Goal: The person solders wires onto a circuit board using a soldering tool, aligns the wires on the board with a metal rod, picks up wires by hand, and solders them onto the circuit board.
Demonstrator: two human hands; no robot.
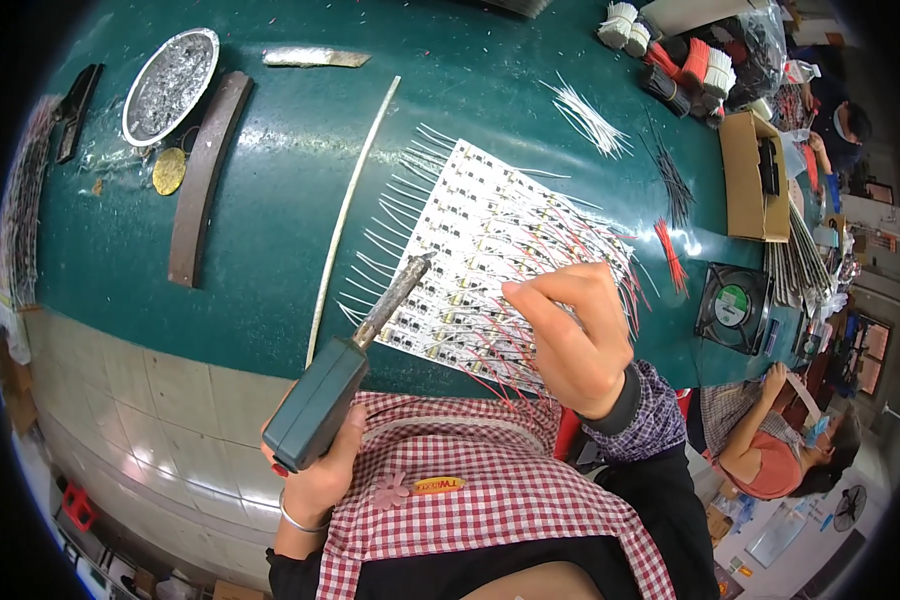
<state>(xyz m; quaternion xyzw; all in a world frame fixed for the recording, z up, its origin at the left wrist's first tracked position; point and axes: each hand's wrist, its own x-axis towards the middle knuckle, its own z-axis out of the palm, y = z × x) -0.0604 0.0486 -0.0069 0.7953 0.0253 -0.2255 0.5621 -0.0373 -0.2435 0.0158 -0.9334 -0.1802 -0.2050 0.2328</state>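
My left hand (320, 468) is wrapped round the dark green handle of a soldering iron (318, 405). The iron's worn metal tip reaches over the left part of a white circuit board panel (460, 215), which carries rows of small dark components. White wires stick out along the panel's left edge, and red, white and black wires (570, 235) spread across its right side. Above the lower right of the panel, my right hand (585, 340) is closed in a pinch, thumb against forefinger. Anything between those fingertips is too small to make out among the wires.
Left on the green table (270, 200) are a metal bowl of solder scraps (170, 88), a brown bar (208, 180) and a pale rod (355, 200). Loose wire bunches (585, 120), a cardboard box (750, 180) and a fan (732, 308) stand right. A co-worker (780, 445) sits nearby.
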